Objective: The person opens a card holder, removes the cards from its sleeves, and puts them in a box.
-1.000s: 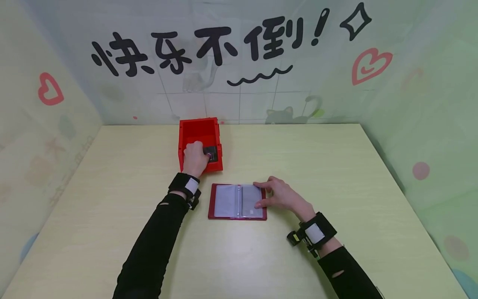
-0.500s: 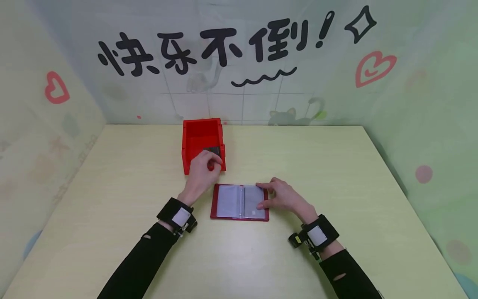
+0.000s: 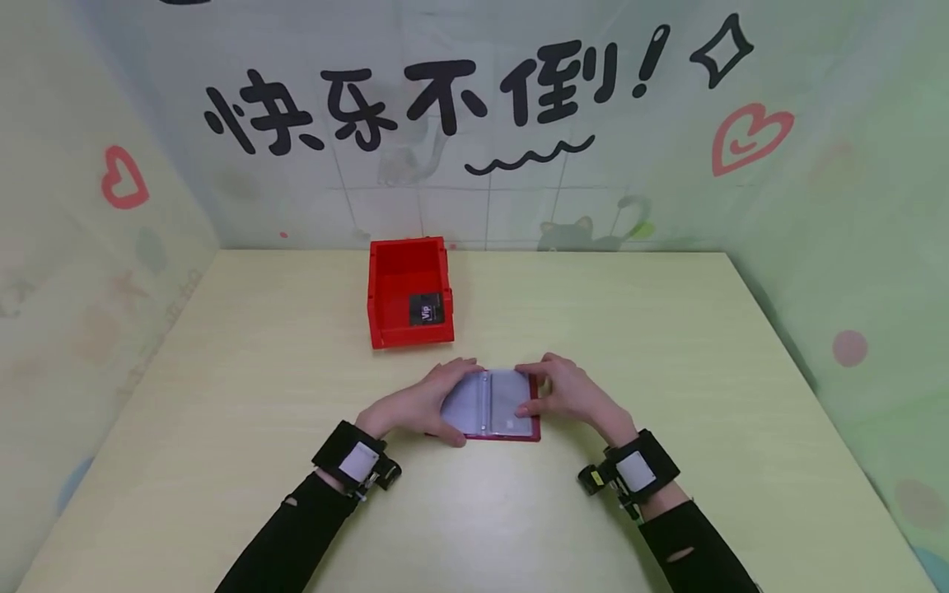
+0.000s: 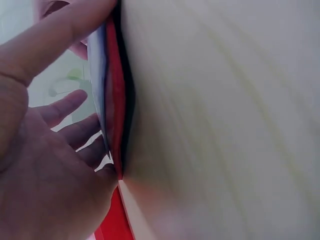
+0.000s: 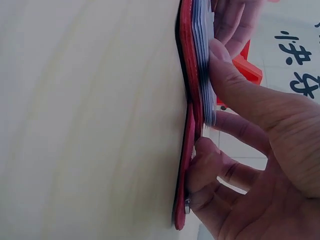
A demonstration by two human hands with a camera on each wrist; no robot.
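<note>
1. I judge the step in hand to be steadying the open card album (image 3: 502,402) on the tabletop (image 3: 489,527); the next move probably calls for even pressure so its pages stay flat.
2. I see the left hand (image 3: 419,403) spanning its left side, thumb and fingers apart; the right hand (image 3: 569,395) pinches its right edge.
3. Dark-red cover, pale translucent sleeves; I can't tell whether they're filled.
</note>
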